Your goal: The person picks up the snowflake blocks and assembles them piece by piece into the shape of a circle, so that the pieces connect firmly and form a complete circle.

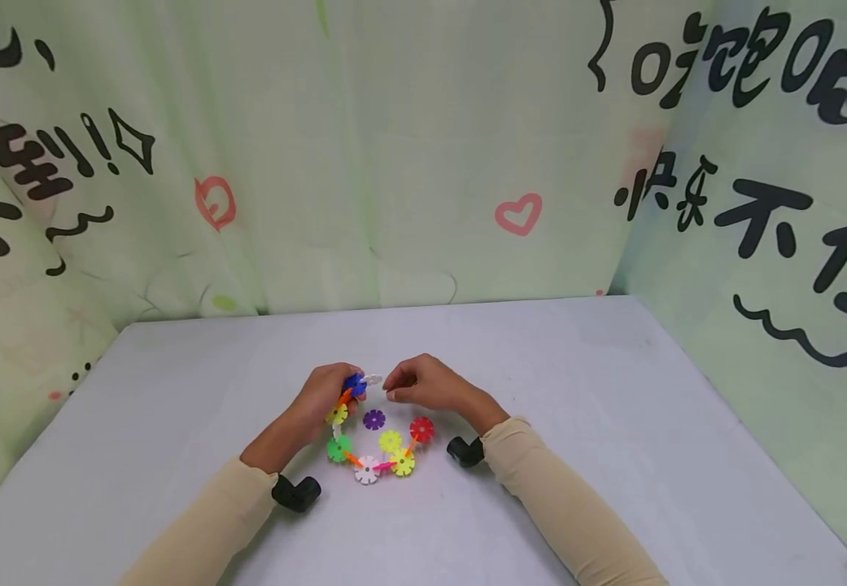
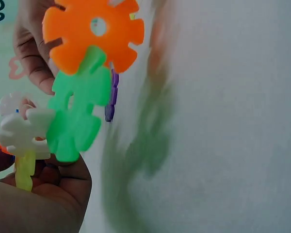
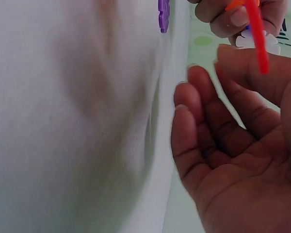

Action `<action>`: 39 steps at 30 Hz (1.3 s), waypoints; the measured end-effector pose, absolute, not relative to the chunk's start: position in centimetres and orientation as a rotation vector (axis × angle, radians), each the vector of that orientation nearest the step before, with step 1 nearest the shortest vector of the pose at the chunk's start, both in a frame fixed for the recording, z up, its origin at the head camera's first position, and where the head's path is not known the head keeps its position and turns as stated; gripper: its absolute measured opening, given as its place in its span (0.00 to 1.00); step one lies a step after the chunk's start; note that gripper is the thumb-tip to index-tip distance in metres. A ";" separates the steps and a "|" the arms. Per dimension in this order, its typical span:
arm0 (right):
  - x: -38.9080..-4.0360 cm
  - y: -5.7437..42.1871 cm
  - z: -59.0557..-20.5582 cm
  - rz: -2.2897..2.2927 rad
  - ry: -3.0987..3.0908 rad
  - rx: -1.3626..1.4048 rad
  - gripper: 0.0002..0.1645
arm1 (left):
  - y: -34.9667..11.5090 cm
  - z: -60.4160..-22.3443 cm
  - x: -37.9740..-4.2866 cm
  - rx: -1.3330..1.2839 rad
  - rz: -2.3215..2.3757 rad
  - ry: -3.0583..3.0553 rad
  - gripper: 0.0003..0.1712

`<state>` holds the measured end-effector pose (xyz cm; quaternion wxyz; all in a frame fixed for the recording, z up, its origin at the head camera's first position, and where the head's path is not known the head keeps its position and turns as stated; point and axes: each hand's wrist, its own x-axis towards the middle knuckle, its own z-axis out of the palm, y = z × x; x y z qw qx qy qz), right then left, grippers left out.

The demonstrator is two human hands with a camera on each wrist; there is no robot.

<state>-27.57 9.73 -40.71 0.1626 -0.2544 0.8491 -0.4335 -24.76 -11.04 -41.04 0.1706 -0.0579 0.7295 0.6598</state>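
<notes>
A curved chain of slotted plastic snowflake discs hangs from my left hand (image 1: pixel 319 397), whose fingers grip it near the blue disc (image 1: pixel 355 385). A white disc (image 1: pixel 373 379) sticks out at that end, towards the right hand. Yellow, green (image 1: pixel 338 448), pale pink (image 1: pixel 368 470) and orange discs follow, up to a red disc (image 1: pixel 421 429) at the other end. In the left wrist view, an orange disc (image 2: pixel 63 39) joins a green one (image 2: pixel 77 116). My right hand (image 1: pixel 434 384) is beside the white disc, fingers loosely bent, with nothing seen between them in the right wrist view.
A purple disc (image 1: pixel 374 419) lies on the white-covered table (image 1: pixel 540 358) inside the chain's curve. Near it is a yellow disc (image 1: pixel 390 441); whether it is joined to the chain I cannot tell. Printed curtains (image 1: pixel 408 163) stand behind and at the sides.
</notes>
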 end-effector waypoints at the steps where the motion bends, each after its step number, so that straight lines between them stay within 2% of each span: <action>1: -27.6 9.7 -40.8 -1.215 2.411 -0.719 0.08 | -11.2 -41.0 -24.8 -0.173 1.874 2.068 0.20; 10: -27.5 9.1 -40.6 -1.130 2.398 -0.686 0.09 | -12.1 -40.8 -24.9 -0.217 1.924 1.986 0.26; 17: -27.4 8.4 -40.6 -1.038 2.462 -0.667 0.10 | -12.3 -41.3 -25.0 -0.091 1.808 2.125 0.34; 27: -27.2 7.6 -40.9 -0.942 2.407 -0.838 0.13 | -12.7 -41.4 -24.7 -0.059 1.855 2.098 0.34; 39: -26.9 7.0 -41.4 -0.837 2.507 -0.860 0.11 | -12.9 -42.0 -24.8 -0.150 1.869 2.103 0.31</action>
